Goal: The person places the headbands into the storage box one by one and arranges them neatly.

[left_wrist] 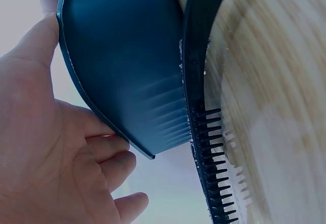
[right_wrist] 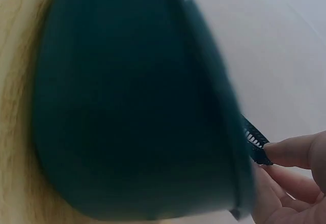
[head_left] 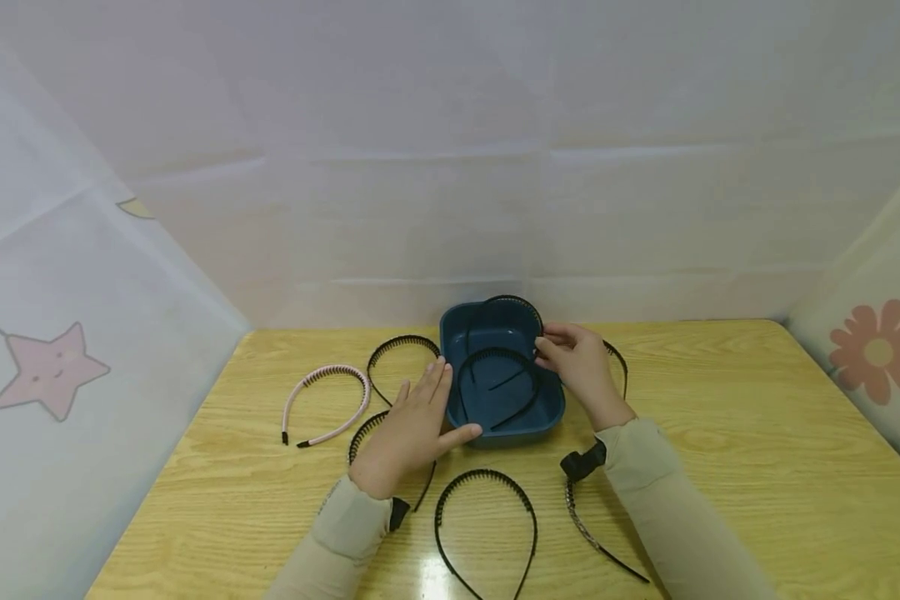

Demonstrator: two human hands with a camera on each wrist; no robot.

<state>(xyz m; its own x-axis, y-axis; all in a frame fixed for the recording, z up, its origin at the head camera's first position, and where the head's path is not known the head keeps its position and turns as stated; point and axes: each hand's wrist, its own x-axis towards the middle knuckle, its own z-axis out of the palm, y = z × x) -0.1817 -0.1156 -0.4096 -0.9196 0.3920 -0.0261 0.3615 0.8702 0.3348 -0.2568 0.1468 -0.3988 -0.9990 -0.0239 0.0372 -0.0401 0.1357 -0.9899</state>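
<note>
A dark blue plastic basin [head_left: 510, 438] stands near the table's back edge, with a black toothed headband [head_left: 495, 351] lying in it. Between thumb and fingers, my right hand [head_left: 581, 367] pinches another black headband [head_left: 504, 297] at the basin's right rim; its arc reaches over the basin's back part. The right wrist view shows the pinched toothed band [right_wrist: 257, 150] just beyond the basin wall [right_wrist: 132, 107]. My left hand [head_left: 412, 425] rests against the left rim, fingers straight and thumb spread. A black headband [left_wrist: 196, 107] lies beside the basin in the left wrist view.
Left of the basin lie a pink headband [head_left: 367, 396] and a black one [head_left: 405, 338]. Another black headband [head_left: 363, 429] is partly under the left hand. One more [head_left: 483, 473] lies in front, a patterned one [head_left: 581, 525] by the right sleeve, another [head_left: 624, 367] behind the right hand.
</note>
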